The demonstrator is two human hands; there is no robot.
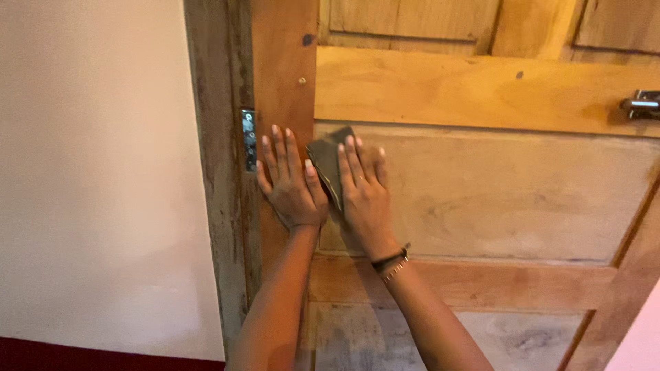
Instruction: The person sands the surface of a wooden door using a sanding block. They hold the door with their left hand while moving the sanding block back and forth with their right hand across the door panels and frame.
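Panelled brown wooden door [481,185] fills view. Right hand [364,192] flat, pressing dark thin sandpaper sheet [324,165] onto panel; left hand [292,182] open on stile. Sheet likely light, floppy; hold by palm pressure.

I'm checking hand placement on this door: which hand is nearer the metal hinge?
Left. The left hand lies flat just beside the hinge; the right hand presses the sandpaper farther off.
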